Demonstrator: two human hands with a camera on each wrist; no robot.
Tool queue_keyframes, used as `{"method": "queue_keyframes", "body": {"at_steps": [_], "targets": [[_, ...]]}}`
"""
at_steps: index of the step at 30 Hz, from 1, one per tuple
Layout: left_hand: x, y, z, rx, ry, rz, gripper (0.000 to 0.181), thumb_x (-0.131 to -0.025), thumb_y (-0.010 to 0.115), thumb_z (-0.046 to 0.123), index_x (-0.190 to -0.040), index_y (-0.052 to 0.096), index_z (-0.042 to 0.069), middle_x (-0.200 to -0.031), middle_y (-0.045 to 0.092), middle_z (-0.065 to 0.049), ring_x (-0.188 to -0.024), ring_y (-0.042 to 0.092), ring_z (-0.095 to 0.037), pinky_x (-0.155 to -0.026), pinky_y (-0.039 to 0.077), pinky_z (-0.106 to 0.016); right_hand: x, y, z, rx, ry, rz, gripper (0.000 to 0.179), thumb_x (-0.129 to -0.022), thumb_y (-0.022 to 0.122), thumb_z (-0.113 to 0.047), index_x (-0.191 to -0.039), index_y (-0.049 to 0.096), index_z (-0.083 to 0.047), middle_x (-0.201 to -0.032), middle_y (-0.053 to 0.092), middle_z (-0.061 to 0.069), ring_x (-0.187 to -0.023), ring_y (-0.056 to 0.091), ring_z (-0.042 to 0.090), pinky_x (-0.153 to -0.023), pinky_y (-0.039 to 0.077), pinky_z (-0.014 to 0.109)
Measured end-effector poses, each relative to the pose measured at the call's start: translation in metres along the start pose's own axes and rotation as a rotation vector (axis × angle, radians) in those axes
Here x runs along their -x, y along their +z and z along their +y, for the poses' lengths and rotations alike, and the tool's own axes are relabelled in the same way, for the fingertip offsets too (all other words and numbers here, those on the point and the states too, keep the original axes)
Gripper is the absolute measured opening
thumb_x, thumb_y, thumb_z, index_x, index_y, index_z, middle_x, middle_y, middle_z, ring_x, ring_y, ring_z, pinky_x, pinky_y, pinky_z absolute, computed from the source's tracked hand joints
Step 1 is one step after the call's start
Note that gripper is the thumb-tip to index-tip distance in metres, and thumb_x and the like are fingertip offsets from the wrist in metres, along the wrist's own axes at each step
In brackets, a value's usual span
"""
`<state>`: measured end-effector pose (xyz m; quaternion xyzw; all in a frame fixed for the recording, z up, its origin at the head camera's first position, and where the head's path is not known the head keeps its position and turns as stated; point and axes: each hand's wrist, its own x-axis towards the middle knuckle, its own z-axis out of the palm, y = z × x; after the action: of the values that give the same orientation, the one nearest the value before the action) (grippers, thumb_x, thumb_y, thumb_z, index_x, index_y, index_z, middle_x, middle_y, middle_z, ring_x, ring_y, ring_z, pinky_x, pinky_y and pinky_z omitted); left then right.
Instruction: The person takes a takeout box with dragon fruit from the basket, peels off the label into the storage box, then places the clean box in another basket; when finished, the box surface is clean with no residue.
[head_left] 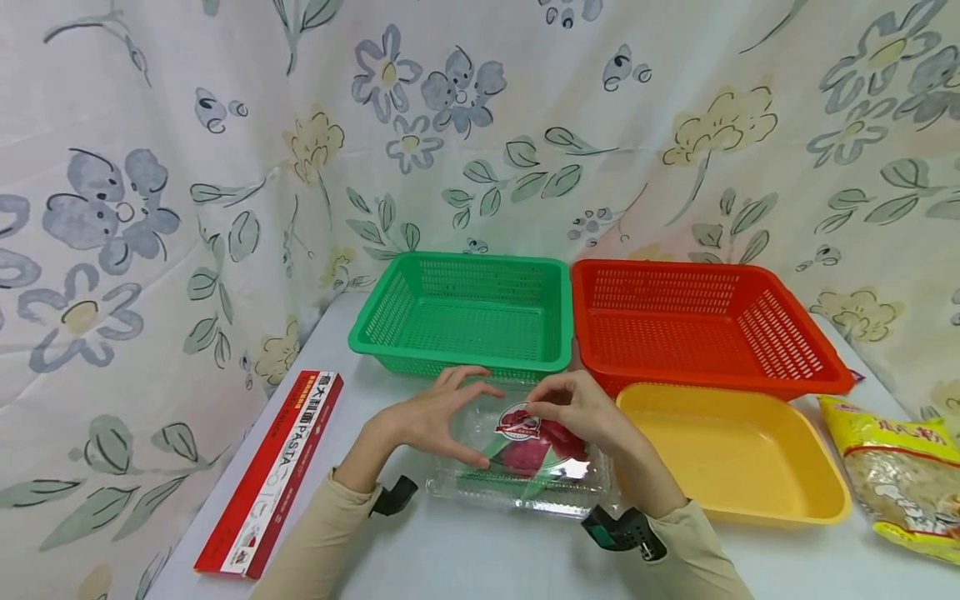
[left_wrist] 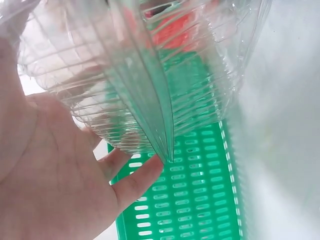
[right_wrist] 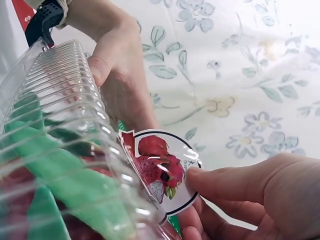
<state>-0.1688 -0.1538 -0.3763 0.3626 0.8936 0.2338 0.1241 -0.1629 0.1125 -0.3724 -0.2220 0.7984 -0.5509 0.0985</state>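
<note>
A clear plastic clamshell box [head_left: 468,429] with dark red and green contents lies on the table in front of the green basket. My left hand [head_left: 438,417] holds its left side, thumb and fingers spread around it; in the left wrist view, fingertips [left_wrist: 150,172] touch the ribbed clear rim. The right hand [head_left: 581,404] pinches the edge of a round sticker [right_wrist: 162,172] printed with dragon fruit. In the right wrist view part of that sticker stands out past the box's ribbed edge. Whether the rest of it adheres to the box I cannot tell.
Behind the box stand a green basket [head_left: 558,362] and a red basket [head_left: 817,375]. A yellow tray [head_left: 738,454] is at the right, with a yellow-topped food bag [head_left: 900,475] beyond it. On the left lies a red and white pasta box [head_left: 273,475]. A floral curtain hangs behind.
</note>
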Motion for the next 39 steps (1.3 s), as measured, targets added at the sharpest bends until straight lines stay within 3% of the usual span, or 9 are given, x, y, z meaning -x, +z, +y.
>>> {"method": "queue_keyframes", "body": {"at_steps": [15, 26, 39], "targets": [[0.0019, -0.0001, 0.0032, -0.006, -0.031, 0.004, 0.084, -0.073, 0.080, 0.059, -0.144, 0.046, 0.032, -0.158, 0.020, -0.003, -0.141, 0.020, -0.023, -0.102, 0.041, -0.052, 0.0028, -0.0007, -0.0019, -0.050, 0.048, -0.003, 0.007, -0.091, 0.069, -0.006, -0.091, 0.073, 0.000, -0.086, 0.066, 0.009, -0.076, 0.058, 0.025, -0.067, 0.052, 0.027], [0.0022, -0.0011, 0.0050, 0.012, -0.026, -0.002, 0.085, -0.073, 0.081, 0.057, -0.145, 0.046, 0.029, -0.157, 0.020, -0.004, -0.141, 0.020, -0.025, -0.101, 0.042, -0.054, 0.0043, -0.0027, -0.0030, -0.037, -0.007, -0.020, 0.008, -0.091, 0.069, -0.006, -0.091, 0.072, 0.001, -0.086, 0.067, 0.010, -0.075, 0.061, 0.023, -0.067, 0.054, 0.027], [0.0033, -0.0035, 0.0080, 0.013, -0.031, -0.004, 0.085, -0.073, 0.081, 0.057, -0.144, 0.046, 0.029, -0.156, 0.021, -0.004, -0.141, 0.020, -0.026, -0.101, 0.041, -0.054, 0.0036, -0.0078, -0.0024, -0.057, -0.016, -0.058, 0.010, -0.092, 0.068, -0.008, -0.092, 0.072, 0.002, -0.088, 0.066, 0.011, -0.076, 0.060, 0.024, -0.068, 0.052, 0.027]]}}
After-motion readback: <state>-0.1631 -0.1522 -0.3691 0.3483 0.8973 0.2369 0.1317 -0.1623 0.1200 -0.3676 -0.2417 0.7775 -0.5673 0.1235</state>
